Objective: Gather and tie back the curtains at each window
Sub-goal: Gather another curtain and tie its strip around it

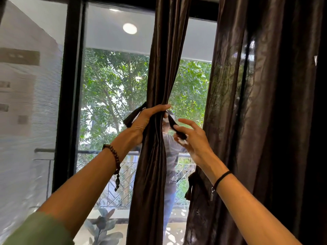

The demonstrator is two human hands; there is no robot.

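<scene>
Head view:
1. Gathered curtain [155,68] hangs bunched before the window [115,76], towards its right edge.
2. Left hand [146,119]: fingers curled round the bundle.
3. Right hand [192,138]: thumb and finger pinch the tie-back [174,125] end; other fingers spread.

Sun-dappled floor [174,235], leafy plant [103,227] nearby
</scene>
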